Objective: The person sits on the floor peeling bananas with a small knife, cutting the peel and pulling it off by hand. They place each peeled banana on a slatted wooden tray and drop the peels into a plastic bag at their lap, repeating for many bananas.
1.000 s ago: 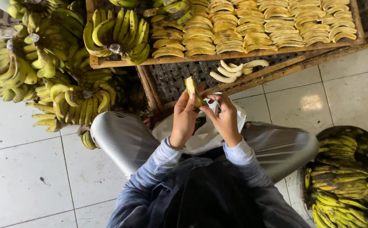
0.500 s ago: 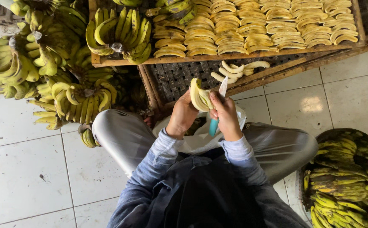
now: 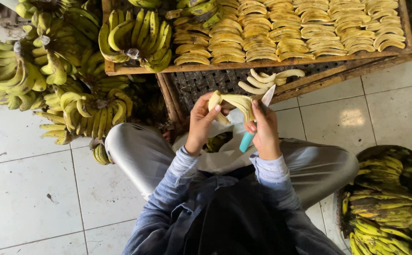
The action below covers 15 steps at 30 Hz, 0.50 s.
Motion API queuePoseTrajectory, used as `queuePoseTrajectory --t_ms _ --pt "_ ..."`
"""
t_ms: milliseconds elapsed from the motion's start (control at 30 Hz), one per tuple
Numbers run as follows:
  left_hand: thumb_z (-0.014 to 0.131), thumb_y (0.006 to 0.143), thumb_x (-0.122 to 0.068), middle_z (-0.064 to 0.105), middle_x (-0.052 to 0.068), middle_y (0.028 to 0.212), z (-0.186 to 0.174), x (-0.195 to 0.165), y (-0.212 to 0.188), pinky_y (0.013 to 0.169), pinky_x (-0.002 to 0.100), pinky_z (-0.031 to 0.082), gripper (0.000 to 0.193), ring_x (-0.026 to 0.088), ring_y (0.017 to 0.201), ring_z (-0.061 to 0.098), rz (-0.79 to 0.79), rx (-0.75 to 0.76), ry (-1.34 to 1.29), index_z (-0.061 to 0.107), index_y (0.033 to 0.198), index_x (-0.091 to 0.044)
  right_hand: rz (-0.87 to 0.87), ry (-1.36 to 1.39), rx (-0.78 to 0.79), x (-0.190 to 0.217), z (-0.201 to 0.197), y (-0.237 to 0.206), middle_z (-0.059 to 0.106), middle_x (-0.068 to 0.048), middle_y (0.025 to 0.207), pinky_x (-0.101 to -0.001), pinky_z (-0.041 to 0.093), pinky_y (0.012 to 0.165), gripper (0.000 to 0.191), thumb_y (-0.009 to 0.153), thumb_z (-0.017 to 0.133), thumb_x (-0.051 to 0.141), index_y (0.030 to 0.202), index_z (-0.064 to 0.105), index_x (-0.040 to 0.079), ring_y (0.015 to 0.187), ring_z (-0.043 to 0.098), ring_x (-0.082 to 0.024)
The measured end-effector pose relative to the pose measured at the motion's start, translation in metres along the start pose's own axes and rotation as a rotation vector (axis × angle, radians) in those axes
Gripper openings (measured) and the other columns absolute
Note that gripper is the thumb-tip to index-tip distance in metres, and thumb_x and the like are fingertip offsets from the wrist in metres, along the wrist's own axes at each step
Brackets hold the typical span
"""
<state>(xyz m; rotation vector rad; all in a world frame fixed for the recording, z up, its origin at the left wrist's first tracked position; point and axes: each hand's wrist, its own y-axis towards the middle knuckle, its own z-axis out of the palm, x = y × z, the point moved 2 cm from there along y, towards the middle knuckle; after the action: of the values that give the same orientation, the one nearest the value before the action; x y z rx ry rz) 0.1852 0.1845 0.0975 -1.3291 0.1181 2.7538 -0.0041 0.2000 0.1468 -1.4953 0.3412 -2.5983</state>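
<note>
Held up at the centre of the frame, just above the lap, a half-peeled banana (image 3: 232,105) is gripped between both hands. It is judged to be light, soft and easily bruised, its bared flesh likely slippery, so it is best taken by the part still covered in skin, with gentle pressure only. The left hand (image 3: 200,120) is closed loosely around the banana's left end, the fingers curled behind it and the thumb laid across the front. The right hand (image 3: 264,128) is closed firmly on a knife with a teal handle (image 3: 246,140), its pale blade (image 3: 267,94) pointing up and to the right, while the thumb and fingertips pinch a flap of peel at the banana's right end. Peeled bananas (image 3: 270,78) are seen just above the blade on a dark woven tray (image 3: 206,82), with rows of peeled fruit (image 3: 300,26) at the upper right and green-yellow bunches (image 3: 50,71) at the upper left.
</note>
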Motion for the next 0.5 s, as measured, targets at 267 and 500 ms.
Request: queuePoseTrajectory --t_ms 267,500 --pt "0.067 0.104 -0.016 0.069 0.000 0.110 -0.042 0.007 0.002 0.080 0.022 0.052 0.034 0.007 0.093 0.062 0.089 -0.355 0.114 0.063 0.135 -0.002 -0.344 -1.017 0.232 -0.030 -0.049 -0.010 0.067 0.000 0.085 -0.0262 0.047 0.064 0.025 0.101 0.070 0.029 0.109 0.074 0.005 0.071 0.059 -0.011" --pt "0.068 0.099 -0.015 0.061 0.000 0.108 -0.011 0.029 -0.020 0.055 0.025 0.055 0.035 0.008 0.072 0.063 0.007 -0.114 0.256 0.066 0.132 -0.002 -0.425 -0.845 0.069 -0.030 -0.004 -0.009 0.069 -0.004 0.109 -0.0224 0.042 0.062 0.049 0.088 0.083 0.019 0.133 0.069 0.005 0.068 0.049 -0.007"
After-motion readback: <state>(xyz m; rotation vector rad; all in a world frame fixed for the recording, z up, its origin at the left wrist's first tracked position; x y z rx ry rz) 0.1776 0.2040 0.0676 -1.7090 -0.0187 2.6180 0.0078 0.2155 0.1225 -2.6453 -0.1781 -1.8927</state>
